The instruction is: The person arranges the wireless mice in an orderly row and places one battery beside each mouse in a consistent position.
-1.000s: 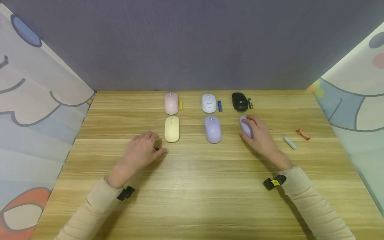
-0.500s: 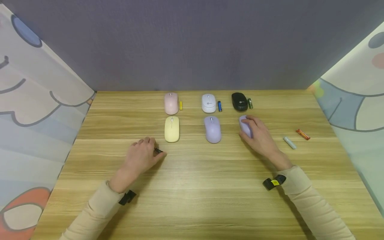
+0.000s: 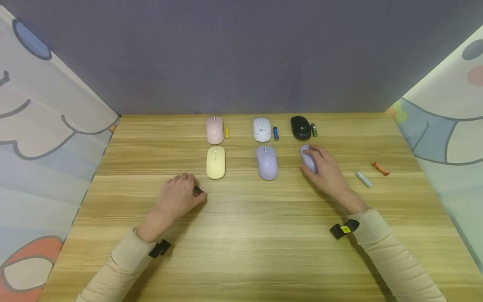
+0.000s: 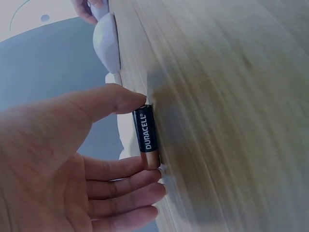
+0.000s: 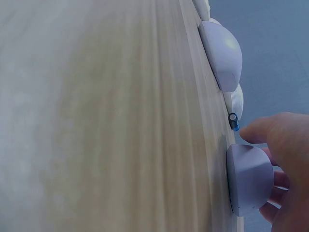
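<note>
My left hand [image 3: 177, 195] is low over the table, left of and nearer than the yellow mouse [image 3: 216, 162]. Between thumb and fingers it pinches a black-and-copper Duracell battery [image 4: 146, 130] by its ends, close to the wood; whether the battery touches the wood I cannot tell. My right hand [image 3: 327, 174] grips a light purple mouse [image 3: 308, 159] on the table, thumb on its left side and fingers over its top and far side. In the right wrist view that mouse [image 5: 251, 179] lies flat, partly covered by the hand. A second purple mouse [image 3: 267, 163] sits between the hands.
In the back row stand a pink mouse [image 3: 214, 131] beside a yellow battery [image 3: 227, 133], a white mouse [image 3: 262, 130] beside a blue battery [image 3: 276, 134], and a black mouse [image 3: 300, 128] beside a green battery [image 3: 314, 130]. A pale battery [image 3: 364, 179] and a red battery [image 3: 380, 168] lie at right.
My left hand has drawn slightly toward me, and the battery has turned between its fingers, its black part now showing. The right hand stays on the purple mouse.
</note>
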`<state>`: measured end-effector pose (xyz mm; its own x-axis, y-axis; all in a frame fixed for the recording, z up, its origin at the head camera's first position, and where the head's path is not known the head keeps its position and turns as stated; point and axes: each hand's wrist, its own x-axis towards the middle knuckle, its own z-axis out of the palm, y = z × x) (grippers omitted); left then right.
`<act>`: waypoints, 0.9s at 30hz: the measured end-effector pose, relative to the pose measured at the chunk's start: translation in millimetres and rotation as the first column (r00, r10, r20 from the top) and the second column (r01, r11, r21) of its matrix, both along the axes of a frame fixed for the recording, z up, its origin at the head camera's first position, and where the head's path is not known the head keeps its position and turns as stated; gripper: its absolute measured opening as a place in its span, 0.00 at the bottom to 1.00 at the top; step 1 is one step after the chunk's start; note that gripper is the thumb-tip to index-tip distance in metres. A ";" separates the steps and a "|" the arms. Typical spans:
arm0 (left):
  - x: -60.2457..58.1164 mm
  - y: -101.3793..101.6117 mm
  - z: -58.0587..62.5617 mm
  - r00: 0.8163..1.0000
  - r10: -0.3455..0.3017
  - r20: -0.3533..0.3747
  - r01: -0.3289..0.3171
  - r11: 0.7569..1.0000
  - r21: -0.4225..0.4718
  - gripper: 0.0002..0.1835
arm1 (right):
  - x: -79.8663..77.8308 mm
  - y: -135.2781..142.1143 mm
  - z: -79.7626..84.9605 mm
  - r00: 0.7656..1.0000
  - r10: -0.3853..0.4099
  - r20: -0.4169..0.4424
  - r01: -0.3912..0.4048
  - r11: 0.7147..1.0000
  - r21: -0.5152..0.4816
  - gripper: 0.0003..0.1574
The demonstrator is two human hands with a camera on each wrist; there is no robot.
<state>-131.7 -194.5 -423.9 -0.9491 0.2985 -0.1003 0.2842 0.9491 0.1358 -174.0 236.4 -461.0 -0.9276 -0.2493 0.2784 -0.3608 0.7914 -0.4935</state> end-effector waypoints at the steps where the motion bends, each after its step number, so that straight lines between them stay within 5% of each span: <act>1: -0.4 0.0 -0.2 1.000 0.000 0.000 0.000 1.000 0.013 0.25 | -0.1 -0.1 0.1 1.000 -0.001 0.001 0.001 1.000 0.000 0.29; 12: -6.5 1.6 4.0 0.997 -0.034 -0.067 0.041 0.993 0.112 0.23 | 0.7 -0.3 2.4 1.000 -0.004 0.018 0.004 1.000 0.000 0.29; 19: -13.9 3.9 7.4 0.980 -0.086 -0.178 0.114 0.982 0.152 0.27 | 0.5 -0.2 2.0 1.000 -0.004 0.019 0.004 1.000 0.003 0.29; 27: -26.6 12.7 14.6 0.964 -0.152 -0.219 0.195 0.963 0.188 0.25 | 0.9 -0.8 2.8 1.000 -0.007 0.029 0.007 1.000 0.000 0.29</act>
<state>-158.4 -181.8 -409.3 -0.8749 0.4542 0.1682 0.4834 0.8400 0.2462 -173.1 235.6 -458.2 -0.9368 -0.2430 0.2516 -0.3412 0.7936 -0.5038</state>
